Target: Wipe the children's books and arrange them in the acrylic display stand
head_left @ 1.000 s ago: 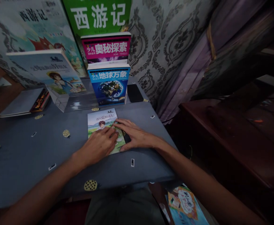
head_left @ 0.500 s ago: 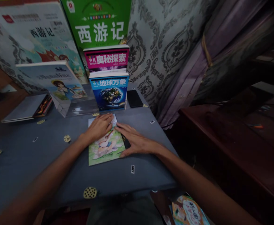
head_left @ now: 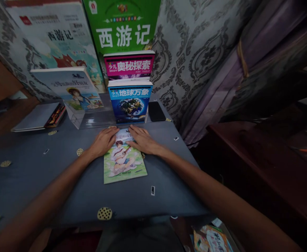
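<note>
A thin book with a green and pale blue cover [head_left: 125, 161] lies flat on the blue-grey tablecloth, its cover showing a figure with a guitar. My left hand [head_left: 104, 141] rests palm down over its upper left edge, fingers stretched forward. On the upper right edge lies my right hand [head_left: 143, 140], fingers extended and thumb reaching across the cover. Both hands partly hide the title. Just beyond the fingertips, a blue book with a globe [head_left: 131, 106] stands in a clear acrylic stand [head_left: 95, 120].
Behind stand a magenta book [head_left: 129, 65], a large green book [head_left: 127, 35] and a pale book [head_left: 61, 38]. Another light blue book [head_left: 76, 89] leans in the stand. A black phone [head_left: 156, 111] lies right; stacked books [head_left: 39, 117] lie left. More books [head_left: 212, 239] are below the table edge.
My right hand has slid up from the book's right side to its upper right edge. My left hand has moved off the cover's middle to the upper left, uncovering the pictured figure.
</note>
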Motion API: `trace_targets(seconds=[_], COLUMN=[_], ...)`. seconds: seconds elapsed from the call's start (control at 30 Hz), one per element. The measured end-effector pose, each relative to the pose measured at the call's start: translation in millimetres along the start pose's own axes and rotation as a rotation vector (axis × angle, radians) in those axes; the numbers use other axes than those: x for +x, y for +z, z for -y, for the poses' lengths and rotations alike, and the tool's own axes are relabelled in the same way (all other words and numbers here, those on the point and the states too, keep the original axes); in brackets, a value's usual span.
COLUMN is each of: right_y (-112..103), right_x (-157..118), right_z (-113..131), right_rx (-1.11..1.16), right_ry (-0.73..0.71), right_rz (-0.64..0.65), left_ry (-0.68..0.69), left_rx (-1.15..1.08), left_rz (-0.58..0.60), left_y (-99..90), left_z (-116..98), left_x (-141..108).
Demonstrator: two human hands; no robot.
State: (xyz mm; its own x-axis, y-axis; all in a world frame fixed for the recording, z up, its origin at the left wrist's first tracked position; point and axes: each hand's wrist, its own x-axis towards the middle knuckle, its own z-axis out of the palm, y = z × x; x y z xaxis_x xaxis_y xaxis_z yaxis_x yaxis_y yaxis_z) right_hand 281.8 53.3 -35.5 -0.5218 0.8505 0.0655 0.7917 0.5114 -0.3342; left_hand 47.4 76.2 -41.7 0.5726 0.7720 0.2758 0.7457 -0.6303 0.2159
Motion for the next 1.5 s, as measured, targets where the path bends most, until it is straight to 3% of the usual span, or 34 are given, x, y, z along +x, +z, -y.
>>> trace_targets(seconds=[0.33, 0.47, 0.73, 0.9, 1.07, 1.2, 1.33, 1.5], right_y=[13, 19, 23, 25, 26, 24, 20, 19], right_x=[-2, -25, -80, -82, -83, -84, -87, -90], right_z=[6, 14, 52, 56, 55, 60, 64, 65], right_rx=[-0.055, -0.075, -0.097, -0.103, -0.120, -0.140, -0.152, -0.139], right_ry=[0.067, 0.011, -0.038, -0.027, -0.037, -0.008, 0.007, 0.020], right_rz=[-0.080, -0.108, -0.044, -0.056, -0.094, -0.062, -0.045, -0.025], left_ry=[-0.017, -0.027, -0.127, -0.148, -0.085, -0.058, -0.079, -0.110], left_rx=[0.028, 0.034, 0.081, 0.107, 0.095, 0.103, 0.090, 0.017], left_rz=[-0.055, -0.059, -0.036, 0.025, 0.151, 0.161, 0.151, 0.175], left_y=[0.9, 1.2, 1.0, -1.0, -5.1, -6.7, -5.0, -7.1], left_z=[2, 0, -7, -28, -70, -98, -108, -106], left_x=[-7, -9, -13, -33, -70, -96, -108, -109])
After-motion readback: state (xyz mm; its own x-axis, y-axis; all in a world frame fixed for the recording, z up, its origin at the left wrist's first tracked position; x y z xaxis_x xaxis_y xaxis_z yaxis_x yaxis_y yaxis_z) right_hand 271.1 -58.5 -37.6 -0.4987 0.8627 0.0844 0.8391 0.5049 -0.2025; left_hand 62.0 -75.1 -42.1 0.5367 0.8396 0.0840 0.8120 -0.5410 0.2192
